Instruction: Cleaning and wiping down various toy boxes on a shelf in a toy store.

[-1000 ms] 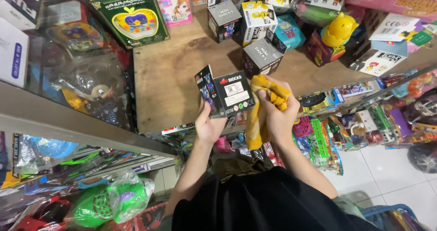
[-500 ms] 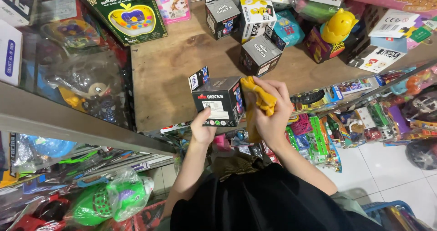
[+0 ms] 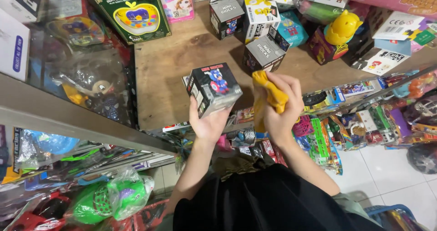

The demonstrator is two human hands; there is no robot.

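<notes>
Black box: small toy box [image 3: 214, 89] gripped from below by left hand [image 3: 208, 124].
Right hand [image 3: 280, 110]: clenched on yellow cloth [image 3: 269, 94], at 3 o'clock.
Risk: box could tip off fingertips onto wooden shelf [image 3: 168, 71].

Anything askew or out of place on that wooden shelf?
Mostly tidy. One grey toy box on the wooden shelf lies tipped at an angle, unlike the upright boxes behind it. The left hand holds a small black box, the right hand a yellow cloth.
</notes>
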